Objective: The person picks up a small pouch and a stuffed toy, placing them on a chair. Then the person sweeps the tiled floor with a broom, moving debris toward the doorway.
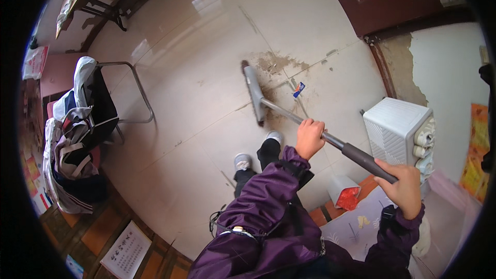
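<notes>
A broom with a grey head [254,91] rests its bristles on the tiled floor. My left hand [310,138] is wrapped around the middle of its metal handle [285,111]. At the upper end, my right hand [403,186] grips the dark grip sleeve [362,158]. Brown dirt [277,64] lies scattered beside the broom head, on the side toward the door. A small blue and orange wrapper [298,89] sits near that dirt, apart from the bristles.
A metal-framed chair [141,97] piled with clothes [73,151] stands at left. At right are a white shoe rack [395,124] and a white bin [341,188] with a red liner. A dark red door [395,0] is at upper right, a table [75,6] at upper left.
</notes>
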